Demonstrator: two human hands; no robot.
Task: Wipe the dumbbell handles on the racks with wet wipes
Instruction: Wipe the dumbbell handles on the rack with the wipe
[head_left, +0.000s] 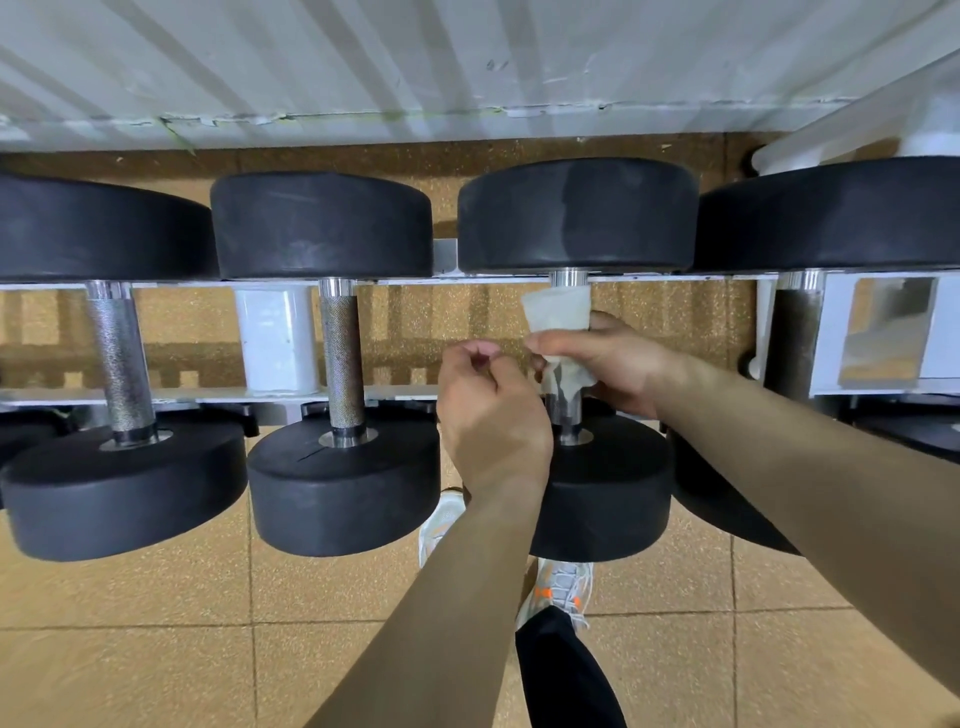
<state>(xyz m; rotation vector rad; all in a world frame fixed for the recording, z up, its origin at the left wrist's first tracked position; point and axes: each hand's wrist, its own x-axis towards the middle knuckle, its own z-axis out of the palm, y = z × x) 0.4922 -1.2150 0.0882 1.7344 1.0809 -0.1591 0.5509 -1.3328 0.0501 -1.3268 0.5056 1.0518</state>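
Nearest the camera is the tiled floor (156, 649), with a pale shoe (563, 587) under two bare forearms reaching forward to the rack (275, 338). The left hand (493, 415) is raised just beside the work, its fingers (480, 358) curled into a loose fist. It seems to hold nothing, and a small gap separates it from the cloth. The right hand (613, 358) comes in from the right, and its fingers are wrapped round the wet wipe (558, 312). The wipe is folded about the handle (566, 415) of the third dumbbell (608, 499) from the left, covering most of the bar between its two black heads. Only the polished collars show at each end. The step in hand looks like the wiping of this handle. The next move probably calls for sliding or twisting the wrapped wipe along the bar's full length while the grip stays snug, then shifting to a neighbour. I cannot tell whether the knurled handles to the left (340, 358) or the dark one to the right (792, 332) have been wiped. Beyond the far heads runs a white corrugated wall (467, 62).
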